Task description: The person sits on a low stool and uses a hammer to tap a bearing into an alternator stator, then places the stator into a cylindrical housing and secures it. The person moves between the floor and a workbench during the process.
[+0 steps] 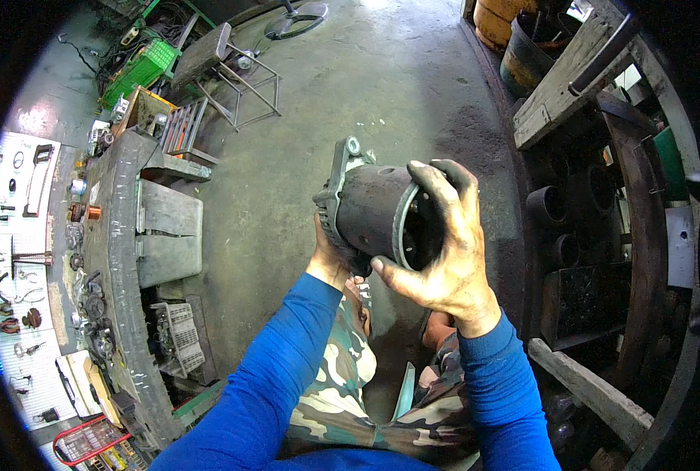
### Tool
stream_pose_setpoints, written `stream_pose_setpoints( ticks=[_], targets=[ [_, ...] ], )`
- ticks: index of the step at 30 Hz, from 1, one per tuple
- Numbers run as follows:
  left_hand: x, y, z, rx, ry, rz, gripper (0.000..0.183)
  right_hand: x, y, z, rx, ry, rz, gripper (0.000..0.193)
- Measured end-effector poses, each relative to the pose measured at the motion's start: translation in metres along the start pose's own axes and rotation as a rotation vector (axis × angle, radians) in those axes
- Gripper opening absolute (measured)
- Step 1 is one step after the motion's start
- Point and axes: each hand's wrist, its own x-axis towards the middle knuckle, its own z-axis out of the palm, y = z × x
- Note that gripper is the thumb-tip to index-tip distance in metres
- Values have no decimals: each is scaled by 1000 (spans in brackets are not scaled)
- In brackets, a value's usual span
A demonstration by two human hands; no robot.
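Observation:
Between both hands, in front of my knees, I hold a dark cylindrical motor housing. Its open end faces right, with a pale metal rim around a dark hollow. On its left end sits a grey end bracket with a mounting ear that points up and away. My left hand supports the bracket end from below, its fingers mostly hidden behind the housing. My right hand grips the open end, fingers over the top of the rim and thumb at the lower edge. Black grime covers the fingers.
A workbench littered with small parts runs along the left, beside a pegboard of tools. Under it stands a grey bin. A stool and green crate are farther off. Shelving with metal cylinders and timber lines the right.

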Motion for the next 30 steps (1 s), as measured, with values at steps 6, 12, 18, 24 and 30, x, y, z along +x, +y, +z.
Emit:
stream_pose_setpoints(
  ticks=[6,12,18,24,30],
  targets=[
    [2,-2,-27,24,347,11,66,-2,35,-1,989,196,567,77],
    [-2,4,-27,42,421,-13,58,-31,86,53,1723,-26,1173,62],
    [0,17,-4,275,360,49,39,-67,95,45,1865,330,1377,55],
    [-3,13,-5,196,135,41,33,-69,63,13,1818,262,1356,59],
    [-8,23,-4,307,227,33,35,-76,61,14,1939,157,1332,66]
  ],
)
